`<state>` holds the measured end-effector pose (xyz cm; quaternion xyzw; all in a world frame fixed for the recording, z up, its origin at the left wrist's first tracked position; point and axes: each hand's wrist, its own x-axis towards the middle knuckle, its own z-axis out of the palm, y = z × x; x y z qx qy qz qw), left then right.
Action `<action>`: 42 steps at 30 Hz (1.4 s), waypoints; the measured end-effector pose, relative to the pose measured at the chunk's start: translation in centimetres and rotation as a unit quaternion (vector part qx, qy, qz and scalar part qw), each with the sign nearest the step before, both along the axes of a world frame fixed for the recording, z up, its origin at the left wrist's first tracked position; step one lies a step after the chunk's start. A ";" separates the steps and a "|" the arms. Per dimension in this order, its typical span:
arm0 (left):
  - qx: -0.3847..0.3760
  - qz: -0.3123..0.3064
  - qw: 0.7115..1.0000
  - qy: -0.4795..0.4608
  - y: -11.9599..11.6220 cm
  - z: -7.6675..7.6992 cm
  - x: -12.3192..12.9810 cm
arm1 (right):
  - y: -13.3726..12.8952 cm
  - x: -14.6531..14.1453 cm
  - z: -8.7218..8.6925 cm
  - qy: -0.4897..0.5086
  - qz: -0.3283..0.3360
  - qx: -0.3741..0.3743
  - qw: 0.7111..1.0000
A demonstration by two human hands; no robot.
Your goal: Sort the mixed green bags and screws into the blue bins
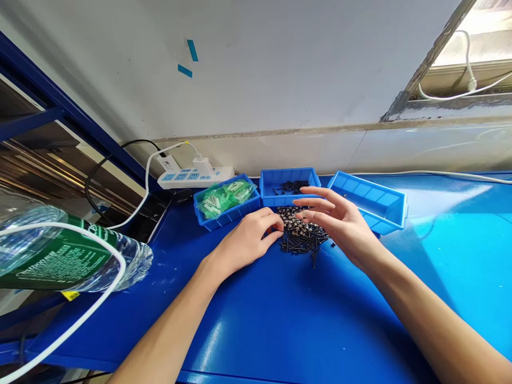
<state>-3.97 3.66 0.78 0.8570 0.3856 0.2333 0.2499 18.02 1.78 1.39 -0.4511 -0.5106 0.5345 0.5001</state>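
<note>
A pile of dark screws mixed with small shiny metal pieces lies on the blue tabletop. At the pile's left edge is my left hand, its fingers curled and the thumb and index tips close together; whatever they may hold is too small to make out. My right hand hovers over the pile's right side, fingers stretched out and apart, with nothing visible in it. Just behind the pile, a blue bin contains some dark screws.
Left of that bin, another blue bin holds green-and-white plastic packets. A third blue bin stands tilted at right. A power strip lies along the wall. A large water bottle and white cable occupy the left.
</note>
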 end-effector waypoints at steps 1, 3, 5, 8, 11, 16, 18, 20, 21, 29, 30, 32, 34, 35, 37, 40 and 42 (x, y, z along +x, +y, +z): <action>-0.002 0.008 1.000 -0.029 0.0 0.1 0.1 | 0.0 0.0 0.0 -0.028 0.006 0.012 1.000; -0.026 0.027 0.994 -0.099 -0.1 0.2 0.3 | 0.0 -0.1 0.0 -0.078 0.021 0.037 0.996; -0.064 0.053 0.983 -0.167 -0.2 0.5 0.5 | -0.1 -0.2 0.0 -0.108 0.042 0.051 0.992; -0.110 0.084 0.965 -0.224 -0.4 0.8 0.6 | -0.2 -0.3 -0.1 -0.125 0.076 0.047 0.988; -0.137 0.087 0.958 -0.238 -0.5 1.0 0.7 | -0.3 -0.4 -0.3 -0.108 0.098 0.024 0.989; -0.156 0.077 0.955 -0.238 -0.6 1.0 0.8 | -0.3 -0.5 -0.3 -0.064 0.115 -0.017 0.991; -0.158 0.069 0.956 -0.236 -0.6 1.1 0.7 | -0.3 -0.5 -0.1 -0.065 0.114 -0.025 0.991; -0.153 0.052 0.963 -0.214 -0.5 1.2 0.5 | -0.1 -0.3 0.2 -0.068 0.111 -0.033 0.991; -0.145 0.041 0.970 -0.189 -0.5 1.2 0.3 | -0.1 -0.2 0.3 -0.068 0.106 -0.036 0.991; -0.020 -0.045 0.999 0.020 0.2 -0.1 -0.6 | 0.1 0.0 0.3 0.043 -0.015 -0.008 0.999; -0.020 -0.044 0.999 0.022 0.2 -0.2 -0.6 | 0.1 -0.1 0.2 0.052 -0.024 -0.008 0.998; -0.018 -0.044 0.999 0.024 0.3 -0.4 -0.4 | 0.0 -0.2 0.1 0.054 -0.029 -0.012 0.998; -0.017 -0.046 0.998 0.027 0.3 -0.5 -0.3 | 0.0 -0.2 0.0 0.042 -0.028 -0.015 0.999; -0.016 -0.048 0.998 0.030 0.3 -0.5 -0.2 | 0.0 -0.2 0.0 0.035 -0.027 -0.014 0.999; -0.019 -0.049 0.998 0.038 0.2 -0.4 -0.1 | 0.0 -0.2 0.0 0.023 -0.025 -0.011 0.999; -0.030 -0.047 0.997 0.053 0.2 -0.2 -0.1 | 0.0 -0.2 0.2 0.015 -0.020 -0.009 1.000; -0.031 -0.045 0.997 0.061 0.2 0.0 -0.2 | 0.0 -0.1 0.3 0.013 -0.017 -0.009 1.000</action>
